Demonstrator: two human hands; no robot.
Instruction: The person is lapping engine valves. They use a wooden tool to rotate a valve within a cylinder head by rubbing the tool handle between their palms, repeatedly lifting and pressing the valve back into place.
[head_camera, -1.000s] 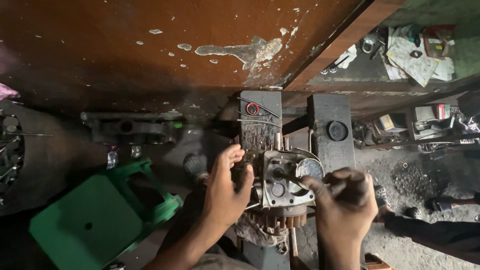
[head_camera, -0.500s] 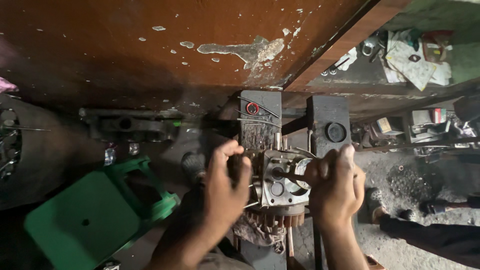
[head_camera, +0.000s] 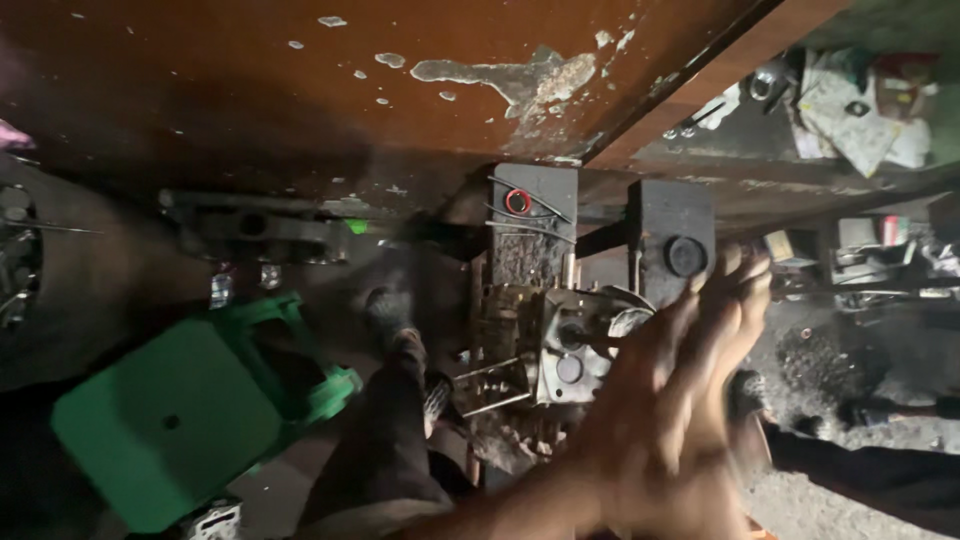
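Note:
A greasy small engine block (head_camera: 560, 350) with metal fittings stands on the ground before two dark blocks (head_camera: 530, 230). My right hand (head_camera: 680, 410) hovers over the engine's right side, blurred by motion. Its fingers are stretched out and apart, pointing up and to the right, with nothing in them. The forearm runs in from the bottom middle. My left hand is out of sight. A dark-trousered leg (head_camera: 390, 440) lies just left of the engine.
A green plastic stool (head_camera: 180, 410) lies tipped at the lower left. A worn brown wooden panel (head_camera: 300, 90) fills the top. A shelf of cluttered parts and papers (head_camera: 860, 110) sits at the upper right, and a dark metal bracket (head_camera: 250, 225) lies at the left.
Both hands gripped the engine before. Now the left hand has left the view and the right hand has lifted off, open and blurred. The camera has moved closer.

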